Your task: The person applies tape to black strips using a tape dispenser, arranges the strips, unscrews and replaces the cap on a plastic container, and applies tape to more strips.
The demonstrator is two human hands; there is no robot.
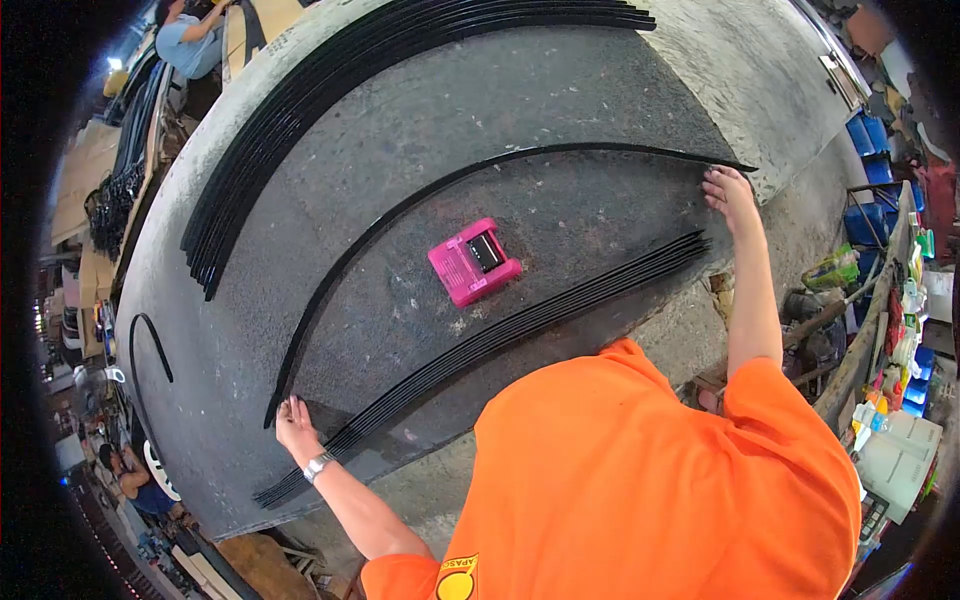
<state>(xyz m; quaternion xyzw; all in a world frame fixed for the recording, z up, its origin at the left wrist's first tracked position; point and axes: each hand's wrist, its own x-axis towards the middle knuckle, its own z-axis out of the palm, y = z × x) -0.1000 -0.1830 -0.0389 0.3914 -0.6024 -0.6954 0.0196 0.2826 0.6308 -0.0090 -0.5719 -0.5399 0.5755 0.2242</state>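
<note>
A long, thin black strip (430, 185) lies in an arc across the dark tabletop (600, 90). My left hand (297, 430), with a watch on its wrist, is beside the strip's near left end, fingers apart; whether they touch it I cannot tell. Just below the strip's right end is my right hand (732, 198), its fingers loosely bent and apart. Inside the arc sits a pink plastic device with a dark window (474, 262). Between it and my body is a bundle of similar black strips (500, 340).
A larger bundle of curved black strips (330, 85) lies along the far side. One bent black piece (150, 350) is at the left edge. Two people, one in a light blue shirt (187, 42), are beyond the table. Blue containers (868, 135) stand at right.
</note>
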